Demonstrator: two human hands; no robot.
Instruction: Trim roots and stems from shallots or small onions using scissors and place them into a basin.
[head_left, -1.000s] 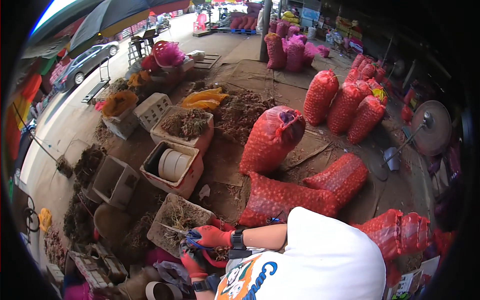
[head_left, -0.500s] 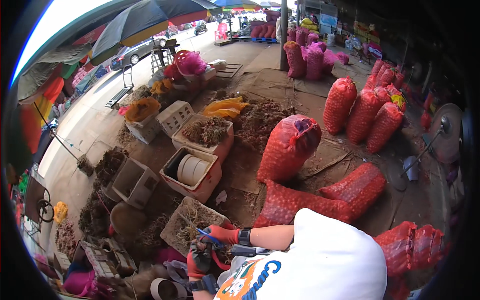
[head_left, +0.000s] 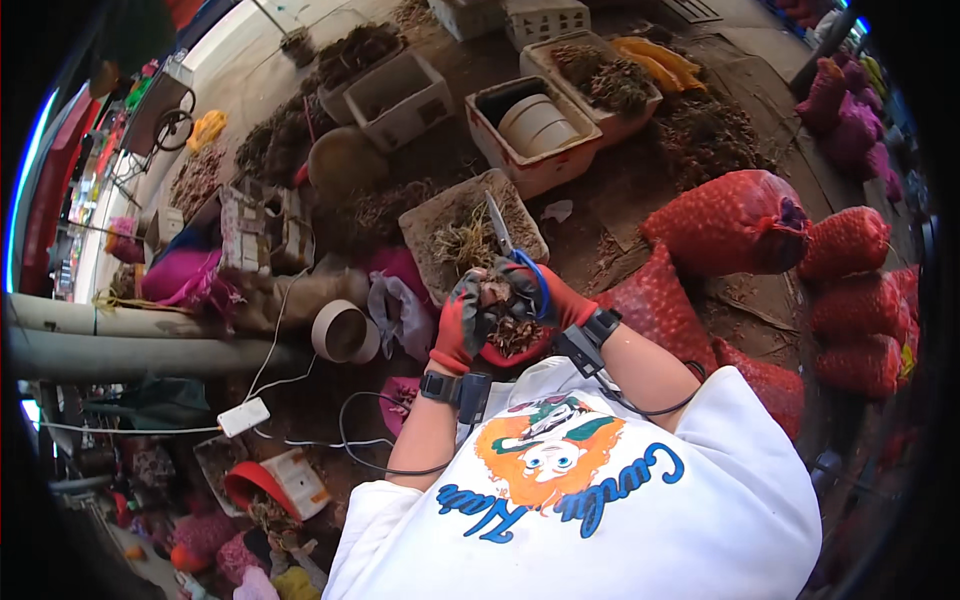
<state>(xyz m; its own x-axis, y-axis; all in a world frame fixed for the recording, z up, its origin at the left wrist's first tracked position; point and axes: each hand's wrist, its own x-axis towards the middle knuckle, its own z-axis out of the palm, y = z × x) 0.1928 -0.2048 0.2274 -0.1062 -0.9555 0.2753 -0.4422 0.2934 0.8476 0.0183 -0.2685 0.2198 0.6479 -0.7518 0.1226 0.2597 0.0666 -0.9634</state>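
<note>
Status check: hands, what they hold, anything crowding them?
Left hand gloved, cupping a rooty clump. Right hand gripping blue-handled scissors over the clump. Debris tray just ahead, apart.

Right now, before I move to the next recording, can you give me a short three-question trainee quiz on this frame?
1. True or false: both hands wear red and grey work gloves.
2. Which hand holds the blue-handled scissors? A) left B) right
3. What lies in the shallow tray just beyond the hands?

Key:
1. True; see the left hand and the right hand.
2. B.
3. Dry, stringy roots and trimmings.
</note>
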